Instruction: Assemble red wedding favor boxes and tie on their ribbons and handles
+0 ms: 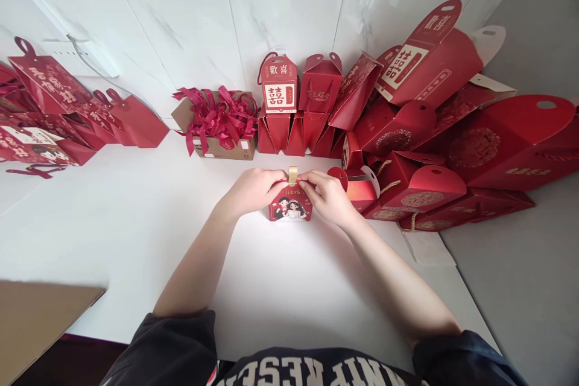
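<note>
A small red gift box (291,207) with a printed bride and groom stands upright on the white table in front of me. From the middle of its top edge rises a gold ribbon loop (293,175). My left hand (257,190) pinches the top edge left of the loop, thumb and fingers closed on it. On the other side, my right hand (328,193) grips the same edge close to the loop. The fingers cover both upper corners of the box.
Behind the box, an open cardboard box (226,148) holds a heap of dark red ribbons (221,117). Red gift boxes (279,87) are stacked along the wall, with larger ones (488,139) piled right. Red bags (54,84) lie at left. A cardboard flap (45,319) juts in at lower left.
</note>
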A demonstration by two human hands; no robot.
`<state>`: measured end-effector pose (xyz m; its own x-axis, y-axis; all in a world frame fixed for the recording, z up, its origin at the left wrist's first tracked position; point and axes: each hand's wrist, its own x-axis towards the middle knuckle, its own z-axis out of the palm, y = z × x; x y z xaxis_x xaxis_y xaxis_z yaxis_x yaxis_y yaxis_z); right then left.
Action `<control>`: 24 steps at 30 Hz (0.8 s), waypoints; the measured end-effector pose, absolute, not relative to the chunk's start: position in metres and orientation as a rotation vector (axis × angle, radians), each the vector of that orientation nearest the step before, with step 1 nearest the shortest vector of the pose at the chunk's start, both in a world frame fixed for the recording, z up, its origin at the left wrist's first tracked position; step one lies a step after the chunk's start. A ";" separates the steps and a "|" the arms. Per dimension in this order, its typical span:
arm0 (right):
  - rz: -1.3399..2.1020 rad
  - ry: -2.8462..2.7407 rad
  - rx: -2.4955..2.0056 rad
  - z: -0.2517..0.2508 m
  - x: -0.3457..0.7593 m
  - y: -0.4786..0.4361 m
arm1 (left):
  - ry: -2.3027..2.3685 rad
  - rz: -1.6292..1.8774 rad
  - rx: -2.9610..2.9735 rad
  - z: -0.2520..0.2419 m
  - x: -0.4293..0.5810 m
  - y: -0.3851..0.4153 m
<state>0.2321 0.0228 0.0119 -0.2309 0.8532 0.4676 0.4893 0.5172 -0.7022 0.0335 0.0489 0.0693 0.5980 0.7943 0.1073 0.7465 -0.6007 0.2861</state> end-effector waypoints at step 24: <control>0.554 -1.990 -1.088 0.020 0.235 0.021 | 1.296 0.513 2.452 0.059 0.039 0.053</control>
<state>0.2348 0.0207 0.0199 -0.3240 0.8432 0.4290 0.5004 0.5376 -0.6787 0.0387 0.0535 0.0593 0.5243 0.8357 0.1632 0.7209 -0.5377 0.4372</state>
